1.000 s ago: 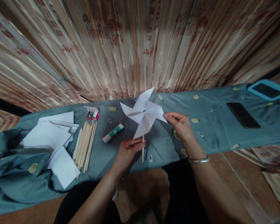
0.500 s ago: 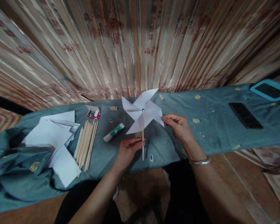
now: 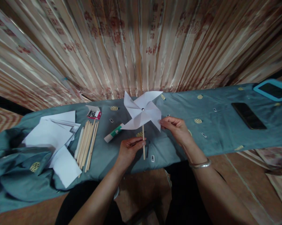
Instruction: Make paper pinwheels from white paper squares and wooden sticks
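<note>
A white paper pinwheel (image 3: 144, 114) stands upright above the cloth, with a shiny pin head at its centre. Its thin wooden stick (image 3: 144, 151) is pinched below the blades between the thumb and fingers of my left hand (image 3: 130, 151). At the pinwheel's right side, my right hand (image 3: 176, 128) has thumb and forefinger closed at the edge of one blade. Behind the lower left blade lies a green and white glue stick (image 3: 114, 133), its upper end partly covered by the blade tip.
Left of my hands are several wooden sticks (image 3: 85, 143), stacked white paper sheets (image 3: 49, 134) and an open small box of pins (image 3: 94, 113). A black phone (image 3: 248, 115) and a blue-framed device (image 3: 259, 88) lie right on the blue-green cloth (image 3: 216, 125). A patterned curtain (image 3: 131, 47) hangs behind.
The pinwheel's blades have turned clockwise a little, the right blade tip moving down. My right hand has shifted slightly left and down with it, while my left hand stays on the stick.
</note>
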The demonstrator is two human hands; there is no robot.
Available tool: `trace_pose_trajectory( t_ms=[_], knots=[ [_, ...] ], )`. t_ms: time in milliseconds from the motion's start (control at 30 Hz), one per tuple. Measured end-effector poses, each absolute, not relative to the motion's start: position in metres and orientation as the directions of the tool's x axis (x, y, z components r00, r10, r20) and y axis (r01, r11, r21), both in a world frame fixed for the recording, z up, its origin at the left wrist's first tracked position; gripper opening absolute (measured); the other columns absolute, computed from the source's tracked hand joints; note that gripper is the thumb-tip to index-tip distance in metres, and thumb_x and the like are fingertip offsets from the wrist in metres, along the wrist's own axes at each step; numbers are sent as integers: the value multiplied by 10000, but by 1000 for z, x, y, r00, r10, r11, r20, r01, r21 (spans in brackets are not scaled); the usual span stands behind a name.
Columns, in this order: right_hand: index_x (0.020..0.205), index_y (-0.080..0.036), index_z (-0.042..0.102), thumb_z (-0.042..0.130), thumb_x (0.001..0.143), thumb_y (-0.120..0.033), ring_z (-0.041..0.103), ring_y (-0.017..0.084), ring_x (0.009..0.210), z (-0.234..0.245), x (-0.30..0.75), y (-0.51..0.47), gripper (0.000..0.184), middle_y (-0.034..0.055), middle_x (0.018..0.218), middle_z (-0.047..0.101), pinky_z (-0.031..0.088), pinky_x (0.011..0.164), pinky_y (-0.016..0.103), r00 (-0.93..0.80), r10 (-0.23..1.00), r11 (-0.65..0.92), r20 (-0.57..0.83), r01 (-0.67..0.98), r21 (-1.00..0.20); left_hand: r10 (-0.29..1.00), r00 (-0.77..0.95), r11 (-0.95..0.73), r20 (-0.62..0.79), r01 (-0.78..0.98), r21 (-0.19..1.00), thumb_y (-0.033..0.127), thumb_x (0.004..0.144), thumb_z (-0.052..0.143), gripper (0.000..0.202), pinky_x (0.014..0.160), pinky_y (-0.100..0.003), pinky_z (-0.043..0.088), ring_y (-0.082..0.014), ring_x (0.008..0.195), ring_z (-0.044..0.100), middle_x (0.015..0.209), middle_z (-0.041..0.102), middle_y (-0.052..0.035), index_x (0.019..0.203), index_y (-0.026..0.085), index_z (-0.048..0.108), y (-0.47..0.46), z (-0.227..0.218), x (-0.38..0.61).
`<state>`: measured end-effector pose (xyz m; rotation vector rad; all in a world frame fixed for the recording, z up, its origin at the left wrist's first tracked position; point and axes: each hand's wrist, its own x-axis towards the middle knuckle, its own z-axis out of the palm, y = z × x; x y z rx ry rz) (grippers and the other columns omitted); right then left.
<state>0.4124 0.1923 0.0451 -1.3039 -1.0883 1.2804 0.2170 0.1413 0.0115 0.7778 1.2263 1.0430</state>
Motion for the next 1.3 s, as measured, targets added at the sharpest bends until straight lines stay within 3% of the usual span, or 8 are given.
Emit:
trace_pose_trajectory(
  t_ms=[400,1300],
  knots=[
    [545,-204,691,879,503,-520,486,103,550,43,401,187,371,-29,547,605,409,576,262,-43,987,-160,-157,-82,-984,925,6,369,-379,-240,898,319,498,886,286,667,-279,545,-154,632,654,738,779,-53,744,193,813,142,10,219],
    [640,-211,735,840,592,-562,613,128,608,27,378,177,369,-4,650,718,515,629,275,-196,975,-127,-105,-106,-986,928,17,364,-373,-252,896,357,475,896,328,722,-306,544,-163,651,662,738,773,-45,738,183,808,140,11,221]
  ],
)
